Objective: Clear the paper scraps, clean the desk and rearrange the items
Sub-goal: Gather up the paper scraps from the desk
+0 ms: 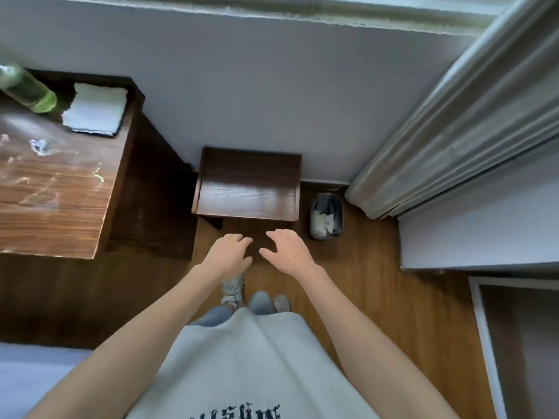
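I look straight down at the floor. My left hand (229,254) and my right hand (289,252) hang side by side above the wooden floor, both empty with fingers loosely spread. A small bin (326,215) lined with a dark bag holds crumpled white paper scraps; it stands on the floor right of my right hand. The wooden desk (51,192) is at the left, its top streaked with wet marks. On its far corner lie a folded white cloth (95,108) and a green bottle (27,87) on its side.
A low dark wooden stool (248,184) stands against the white wall just beyond my hands. Pale curtains (453,131) hang at the right, above a white ledge (478,222). My shoes (233,288) are on the floor below my hands.
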`<move>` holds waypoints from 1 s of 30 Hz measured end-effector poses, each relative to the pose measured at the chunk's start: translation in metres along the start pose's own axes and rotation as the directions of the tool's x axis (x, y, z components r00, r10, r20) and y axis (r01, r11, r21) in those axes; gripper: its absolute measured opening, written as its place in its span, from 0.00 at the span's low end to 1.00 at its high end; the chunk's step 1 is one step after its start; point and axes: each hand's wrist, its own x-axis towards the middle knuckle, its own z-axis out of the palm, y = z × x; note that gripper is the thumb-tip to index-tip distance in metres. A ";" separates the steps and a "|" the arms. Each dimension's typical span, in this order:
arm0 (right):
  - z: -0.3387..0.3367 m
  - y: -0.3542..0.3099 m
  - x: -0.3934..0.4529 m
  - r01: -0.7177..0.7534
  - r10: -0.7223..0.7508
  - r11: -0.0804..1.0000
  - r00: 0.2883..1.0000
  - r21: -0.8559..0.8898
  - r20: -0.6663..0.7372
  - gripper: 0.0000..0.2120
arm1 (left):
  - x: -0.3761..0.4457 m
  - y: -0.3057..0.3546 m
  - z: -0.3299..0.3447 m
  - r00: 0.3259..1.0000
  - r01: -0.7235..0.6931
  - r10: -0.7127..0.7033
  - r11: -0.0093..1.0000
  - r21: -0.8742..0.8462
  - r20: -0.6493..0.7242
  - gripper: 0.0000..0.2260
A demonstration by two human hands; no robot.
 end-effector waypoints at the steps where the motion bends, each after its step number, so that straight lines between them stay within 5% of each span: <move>1: 0.005 -0.010 0.001 0.013 -0.013 1.000 1.000 -0.007 0.006 0.27 | -0.006 -0.008 0.000 1.000 0.014 -0.014 1.000 -0.009 -0.006 0.25; 13: 0.063 -0.173 0.043 0.012 -0.020 0.995 0.997 -0.099 -0.076 0.27 | -0.058 -0.191 -0.021 0.986 -0.040 0.035 0.999 -0.030 -0.162 0.23; 23: 0.138 -0.376 0.083 -0.033 0.031 0.999 0.997 -0.039 -0.070 0.25 | -0.131 -0.380 -0.054 0.989 -0.088 0.072 0.989 -0.121 -0.131 0.22; 30: 0.144 -0.452 0.131 0.040 -0.043 0.998 0.995 -0.041 -0.089 0.25 | -0.128 -0.478 -0.075 0.992 -0.039 0.019 0.986 -0.159 -0.124 0.23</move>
